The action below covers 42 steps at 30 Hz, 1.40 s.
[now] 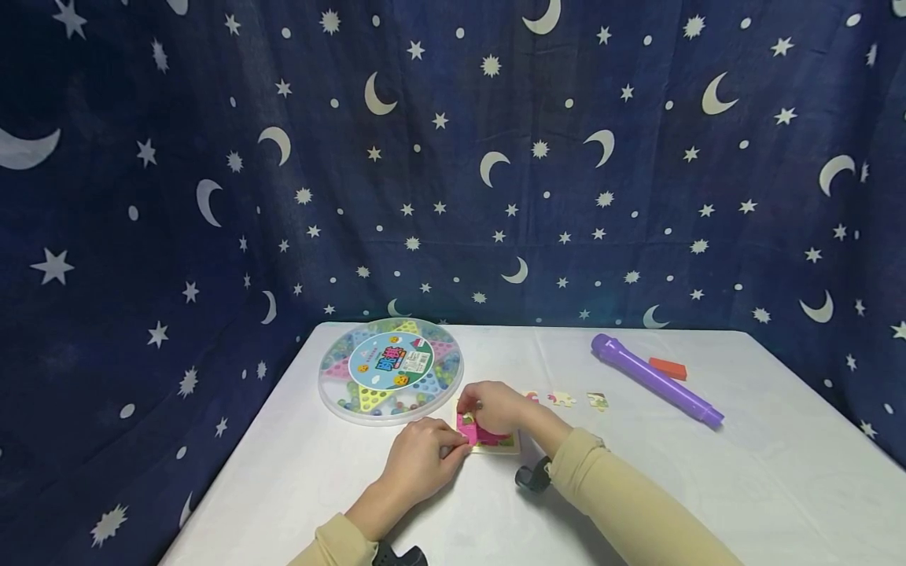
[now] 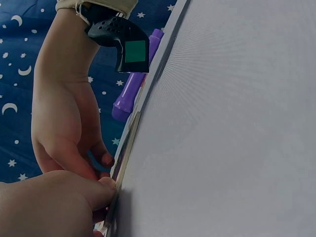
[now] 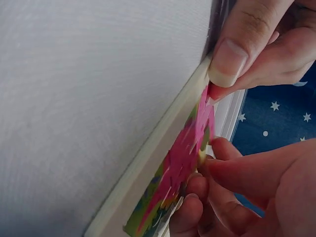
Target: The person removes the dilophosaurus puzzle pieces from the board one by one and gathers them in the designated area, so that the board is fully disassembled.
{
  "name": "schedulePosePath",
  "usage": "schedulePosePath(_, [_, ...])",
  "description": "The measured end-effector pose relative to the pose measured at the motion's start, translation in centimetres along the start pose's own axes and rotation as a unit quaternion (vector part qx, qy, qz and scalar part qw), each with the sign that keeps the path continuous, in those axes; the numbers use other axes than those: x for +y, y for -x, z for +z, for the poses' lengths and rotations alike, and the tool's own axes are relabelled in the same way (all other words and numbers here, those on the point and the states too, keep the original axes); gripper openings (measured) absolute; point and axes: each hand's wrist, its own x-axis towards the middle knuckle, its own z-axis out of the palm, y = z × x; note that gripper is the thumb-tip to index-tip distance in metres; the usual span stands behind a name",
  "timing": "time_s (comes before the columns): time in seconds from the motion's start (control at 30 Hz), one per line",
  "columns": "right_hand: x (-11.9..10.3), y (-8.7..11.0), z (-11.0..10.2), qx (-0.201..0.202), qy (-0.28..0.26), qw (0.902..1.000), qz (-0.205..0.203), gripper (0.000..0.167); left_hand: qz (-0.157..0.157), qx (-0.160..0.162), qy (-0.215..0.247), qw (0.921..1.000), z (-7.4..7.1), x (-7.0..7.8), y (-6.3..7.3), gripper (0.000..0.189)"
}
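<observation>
A small jigsaw puzzle board [image 1: 504, 450] with a pale rim and a pink and green picture lies on the white table. At its near left corner my left hand [image 1: 425, 457] pinches the rim between thumb and fingers; in the right wrist view the left thumb [image 3: 229, 64] presses on that corner. My right hand [image 1: 498, 407] reaches over the board from the right. Its curled thumb and fingers pinch a puzzle piece [image 3: 211, 123], partly pink, tilted up from the picture. That hand covers much of the board in the head view.
Loose puzzle pieces [image 1: 562, 399] lie to the right of the board. A round, clear-lidded Chinese checkers set [image 1: 354, 398] with marbles is at the back left. Further right are a purple toy microphone [image 1: 654, 379] and a red block [image 1: 668, 368]. A starry curtain [image 1: 453, 157] hangs behind the table.
</observation>
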Motion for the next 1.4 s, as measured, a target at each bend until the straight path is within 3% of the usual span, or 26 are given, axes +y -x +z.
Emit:
schedulePosePath(0.27, [0.3, 0.1, -0.4, 0.002, -0.005, 1.0, -0.005, 0.03, 0.008, -0.007, -0.015, 0.9998, 0.1, 0.2, -0.1, 0.007])
schedulePosePath(0.47, [0.3, 0.3, -0.5, -0.002, -0.011, 0.9999, 0.005, 0.033, 0.031, -0.048, -0.057, 0.9967, 0.2, 0.3, -0.1, 0.015])
schedulePosePath(0.6, [0.3, 0.3, -0.6, 0.001, -0.004, 1.0, 0.003, 0.025, 0.029, -0.064, -0.066, 0.9954, 0.3, 0.5, 0.0, 0.015])
schedulePosePath(0.73, [0.5, 0.4, -0.6, 0.005, 0.0, 1.0, -0.001, 0.014, 0.026, -0.064, -0.063, 0.9956, 0.5, 0.5, 0.0, 0.015])
schedulePosePath(1.1, [2.0, 1.1, -1.4, 0.033, -0.05, 0.998, -0.017, 0.009, 0.029, -0.041, -0.048, 0.9976, 0.4, 0.2, 0.1, 0.011])
schedulePosePath(1.4, [5.0, 2.4, -3.3, 0.057, -0.083, 0.9938, 0.047, 0.015, 0.008, -0.048, -0.033, 0.9983, 0.2, 0.1, 0.0, 0.013])
